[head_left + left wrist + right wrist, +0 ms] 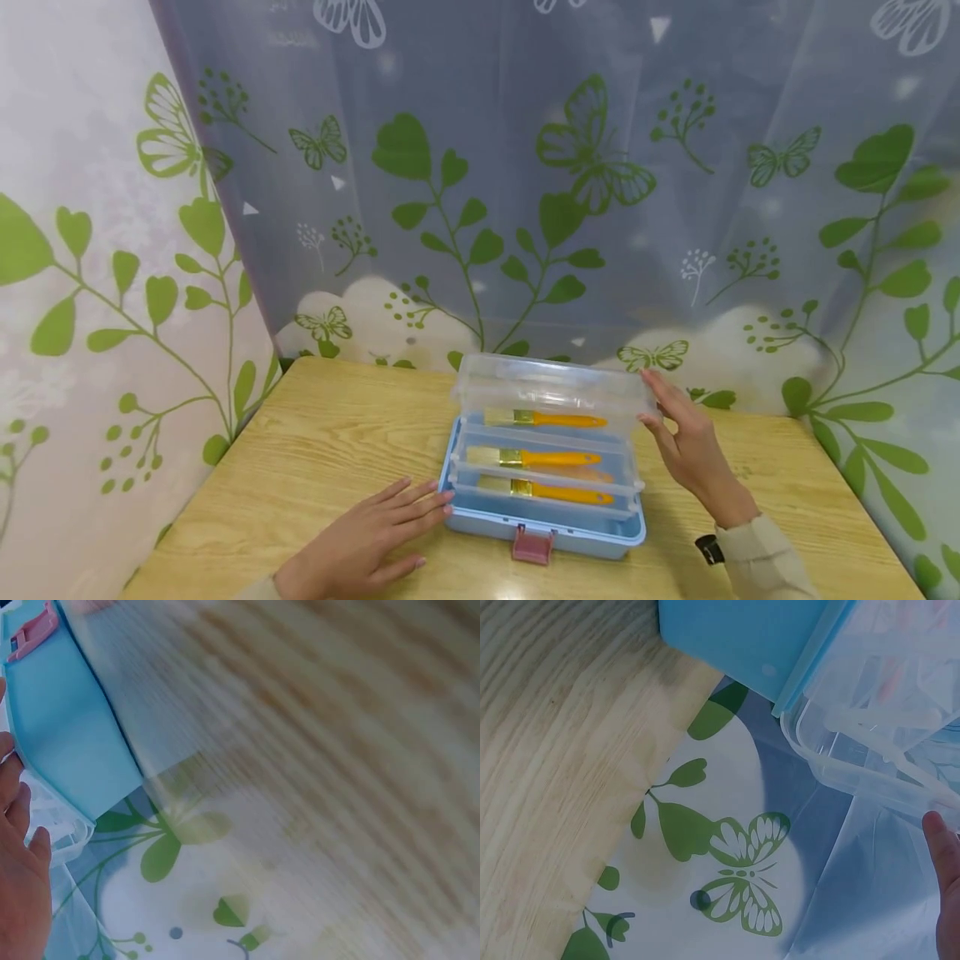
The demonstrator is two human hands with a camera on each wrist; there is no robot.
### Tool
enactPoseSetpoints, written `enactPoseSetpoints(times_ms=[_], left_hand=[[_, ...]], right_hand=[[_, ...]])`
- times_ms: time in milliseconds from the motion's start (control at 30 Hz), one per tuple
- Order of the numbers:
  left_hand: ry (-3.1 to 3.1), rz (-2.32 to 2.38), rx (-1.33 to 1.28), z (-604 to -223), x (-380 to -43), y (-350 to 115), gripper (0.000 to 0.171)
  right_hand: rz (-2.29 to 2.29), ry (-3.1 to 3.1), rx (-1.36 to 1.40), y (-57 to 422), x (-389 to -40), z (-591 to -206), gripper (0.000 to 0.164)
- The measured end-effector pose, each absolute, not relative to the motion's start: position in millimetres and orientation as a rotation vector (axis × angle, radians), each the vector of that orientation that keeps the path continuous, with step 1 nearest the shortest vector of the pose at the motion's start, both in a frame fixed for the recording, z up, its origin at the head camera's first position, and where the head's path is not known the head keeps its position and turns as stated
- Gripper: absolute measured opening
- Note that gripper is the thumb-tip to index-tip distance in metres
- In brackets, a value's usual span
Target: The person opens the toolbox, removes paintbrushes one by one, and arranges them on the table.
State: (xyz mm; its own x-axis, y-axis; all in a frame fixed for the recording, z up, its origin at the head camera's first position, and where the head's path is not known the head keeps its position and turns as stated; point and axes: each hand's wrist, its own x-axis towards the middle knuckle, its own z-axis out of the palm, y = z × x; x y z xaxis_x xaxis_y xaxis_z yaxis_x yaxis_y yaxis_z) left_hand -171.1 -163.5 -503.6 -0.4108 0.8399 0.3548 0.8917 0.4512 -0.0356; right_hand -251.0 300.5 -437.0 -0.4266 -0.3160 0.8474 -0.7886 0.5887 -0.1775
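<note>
A light blue toolbox (pixel 536 540) stands on the table with its clear lid (pixel 547 385) raised at the back and its pink latch (pixel 532 546) hanging at the front. Stepped clear trays (pixel 630 483) inside bear an upper paintbrush (pixel 566 420), a middle paintbrush (pixel 558 458) and a lower paintbrush (pixel 562 492), all with orange handles and pale bristles. My right hand (pixel 693 446) holds the lid's right edge between thumb and fingers; one fingertip (pixel 934 823) meets that edge in the right wrist view. With straight, spread fingers, my left hand (pixel 367 537) touches the box's left front corner.
The wooden table (pixel 337 417) extends on both sides of the box. Close behind it hangs a grey-blue curtain (pixel 480 275) with green leaves and butterflies; a paler leaf-printed curtain (pixel 90 208) is at the left. A dark wrist strap (pixel 709 550) is at my right sleeve.
</note>
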Motion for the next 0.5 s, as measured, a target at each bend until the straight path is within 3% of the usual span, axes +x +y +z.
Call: enactPoseSetpoints(times_ms=[500], left_hand=[[-2.449, -0.262, -1.517, -510.0, -172.0, -162.8, 0.073]], right_hand=[[0.777, -2.006, 0.787, 295.9, -262.0, -439.7, 0.066]])
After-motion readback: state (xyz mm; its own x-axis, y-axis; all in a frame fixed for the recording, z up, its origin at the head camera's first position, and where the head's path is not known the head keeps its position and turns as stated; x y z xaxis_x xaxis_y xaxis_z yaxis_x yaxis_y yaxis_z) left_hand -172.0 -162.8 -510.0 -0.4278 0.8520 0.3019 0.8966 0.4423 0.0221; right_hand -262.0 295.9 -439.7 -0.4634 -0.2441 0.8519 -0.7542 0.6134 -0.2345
